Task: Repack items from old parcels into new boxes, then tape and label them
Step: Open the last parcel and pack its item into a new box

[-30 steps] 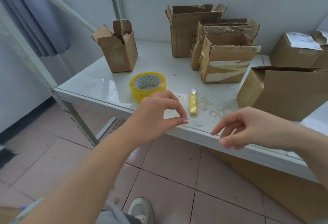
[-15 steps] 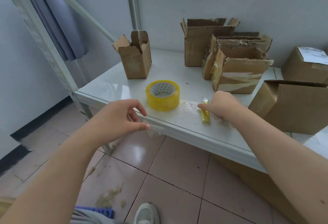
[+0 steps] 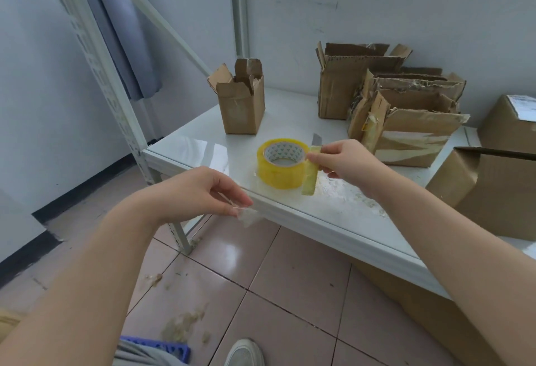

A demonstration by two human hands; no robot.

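My right hand (image 3: 345,159) grips a yellow utility knife (image 3: 309,175) just right of the yellow tape roll (image 3: 280,162), lifted off the white table (image 3: 333,220). The knife's grey blade (image 3: 316,139) points up and away. My left hand (image 3: 200,191) hovers at the table's front edge and pinches a crumpled scrap of clear tape (image 3: 246,216) between thumb and fingers. A small open cardboard box (image 3: 240,98) stands behind the roll.
Several torn open cardboard boxes (image 3: 406,113) crowd the back right against the wall. A larger box (image 3: 493,191) lies on its side at the right, a labelled parcel (image 3: 513,122) behind it. Tape scraps (image 3: 182,325) litter the tiled floor.
My right hand reached to the knife on the table, picked it up and lifted it beside the tape roll. My left hand kept the tape scrap and drew back to the table's edge.
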